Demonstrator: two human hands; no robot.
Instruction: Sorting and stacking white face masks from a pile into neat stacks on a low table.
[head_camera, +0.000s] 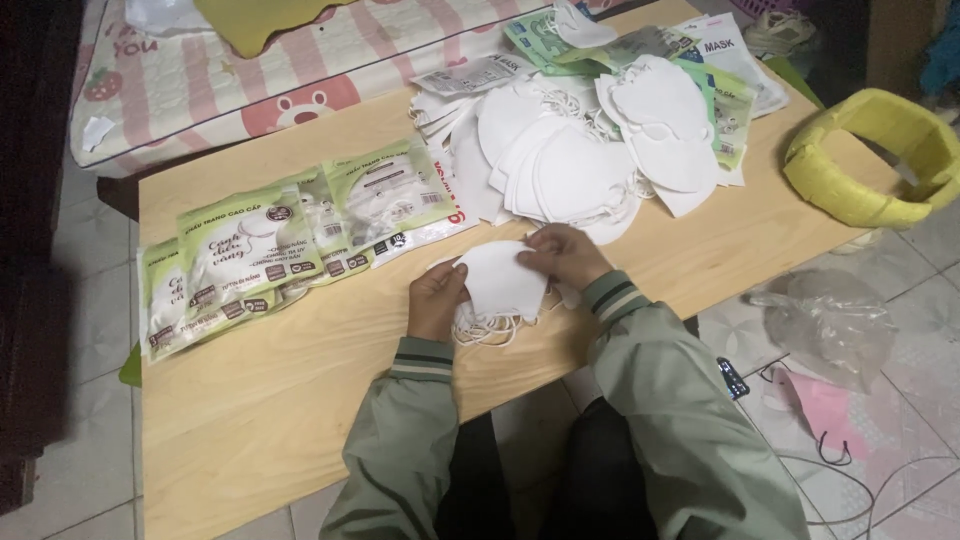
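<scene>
A small stack of white folded face masks (500, 275) rests at the near edge of the low wooden table (290, 390), its ear loops hanging below. My left hand (436, 297) grips the stack's left side. My right hand (563, 255) holds its upper right edge. Both sleeves are green with striped cuffs. Farther back lies a big loose pile of white masks (580, 150). To the left, several green-and-white filled mask packets (290, 235) overlap in a row.
More packets (640, 45) lie at the table's far end. A yellow ring-shaped basket (870, 160) sits at the right corner. A clear plastic bag (825, 320) and pink item lie on the tiled floor at right. A patterned mattress (250, 70) borders the far side.
</scene>
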